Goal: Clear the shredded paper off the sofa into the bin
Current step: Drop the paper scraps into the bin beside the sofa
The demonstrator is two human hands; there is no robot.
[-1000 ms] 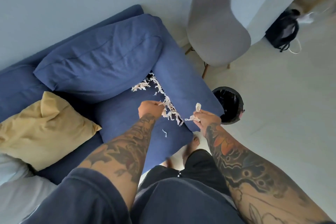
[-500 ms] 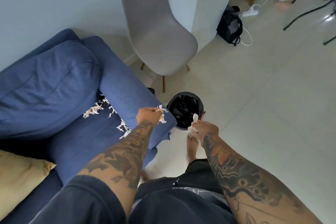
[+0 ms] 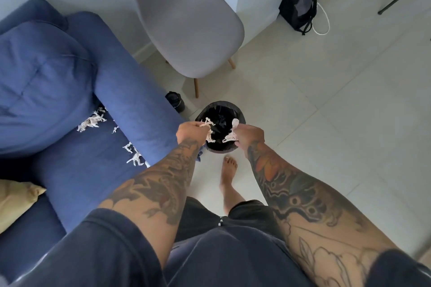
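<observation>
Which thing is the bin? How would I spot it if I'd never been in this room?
Find the blue sofa and follow its arm to the front end. On the pale floor just past it, before the grey chair, stands the bin: small, round, lined with shiny black plastic, unlike the smaller black object beside it.

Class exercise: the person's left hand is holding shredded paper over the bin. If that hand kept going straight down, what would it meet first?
Most likely the black liner of the round bin: the left hand grips white paper shreds over its near-left rim. Depth is unclear, so it might catch that rim first.
</observation>
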